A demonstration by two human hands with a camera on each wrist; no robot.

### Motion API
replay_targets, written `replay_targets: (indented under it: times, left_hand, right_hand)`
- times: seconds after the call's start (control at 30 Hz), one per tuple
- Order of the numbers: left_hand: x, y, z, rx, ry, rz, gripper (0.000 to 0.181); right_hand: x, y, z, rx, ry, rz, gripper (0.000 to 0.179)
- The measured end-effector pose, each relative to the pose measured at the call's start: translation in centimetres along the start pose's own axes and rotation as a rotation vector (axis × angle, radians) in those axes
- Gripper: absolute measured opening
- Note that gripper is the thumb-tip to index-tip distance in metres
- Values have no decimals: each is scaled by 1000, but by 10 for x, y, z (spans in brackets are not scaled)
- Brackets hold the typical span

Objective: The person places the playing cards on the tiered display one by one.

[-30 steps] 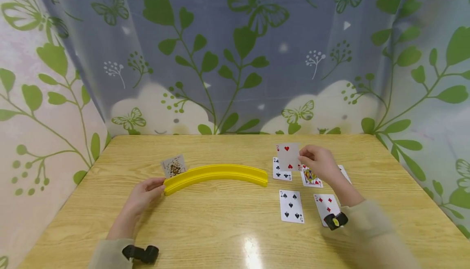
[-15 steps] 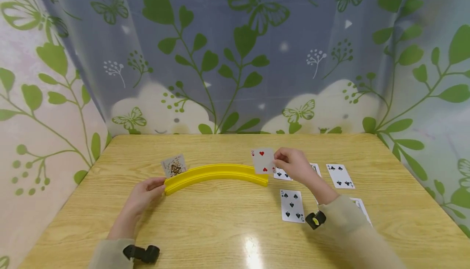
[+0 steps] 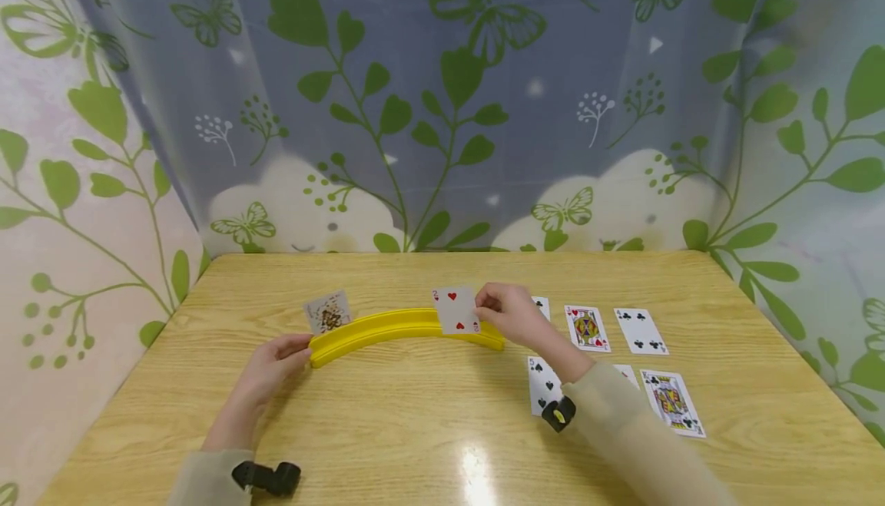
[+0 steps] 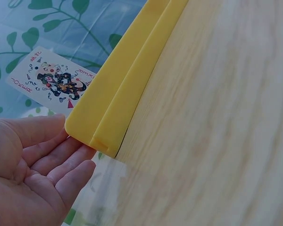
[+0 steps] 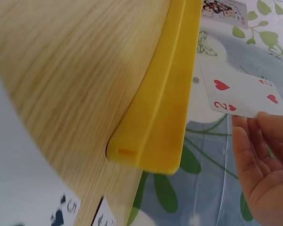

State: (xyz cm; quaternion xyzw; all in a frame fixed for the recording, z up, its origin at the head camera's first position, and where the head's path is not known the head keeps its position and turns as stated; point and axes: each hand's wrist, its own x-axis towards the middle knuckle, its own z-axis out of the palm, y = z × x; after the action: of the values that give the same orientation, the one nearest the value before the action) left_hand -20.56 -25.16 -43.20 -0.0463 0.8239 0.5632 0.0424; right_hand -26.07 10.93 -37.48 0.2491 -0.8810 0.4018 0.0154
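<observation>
A curved yellow card holder (image 3: 387, 327) lies across the middle of the table. Near its left end a joker card (image 3: 328, 310) stands upright in it, its print clear in the left wrist view. My left hand (image 3: 266, 369) grips that end, thumb at the corner (image 4: 33, 129) and fingers partly hidden behind it. Between thumb and fingers of my right hand (image 3: 512, 318) is a two of hearts (image 3: 452, 314), pinched by its right edge. The card is raised in front of the holder's right half in the head view; whether it touches the holder I cannot tell.
To the right lie face-up playing cards: a jack of hearts (image 3: 588, 329), four of clubs (image 3: 641, 332), king of clubs (image 3: 672, 404) and five of spades (image 3: 542, 387). My right arm partly covers some. A patterned curtain (image 3: 442, 107) hangs behind the table's far edge.
My right hand has carried the two of hearts leftward from above the cards on the table to the holder's right half. The left hand and holder have stayed practically still.
</observation>
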Motion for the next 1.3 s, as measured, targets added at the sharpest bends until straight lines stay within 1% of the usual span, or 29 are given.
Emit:
replay_targets:
  times: [0.1,0.23,0.43,0.53,0.83,1.07,1.3]
  left_hand:
    - [1,0,0,0,5,-5,40]
    - [1,0,0,14,10,-3,39]
    - [2,1,1,54,22,15,38]
    - [2,1,1,65,28,25,37]
    - [4,0,2,39,46,9,34]
    - [3,1,2,41,58,25,33]
    - [3,0,2,27,62,29,33]
  right_hand:
    - [4,-5,9,5,-15,-14,5]
    - [9,-10,21,2,-30,-56,6]
    - [16,-19,38,43,-57,-88,7]
    - [20,-24,45,64,-76,-83,6]
    - [34,-44,64,93,-94,-84,5]
    - [46,-54,81,82,-105,-80,5]
    - [55,-63,97,46,-108,-81,5]
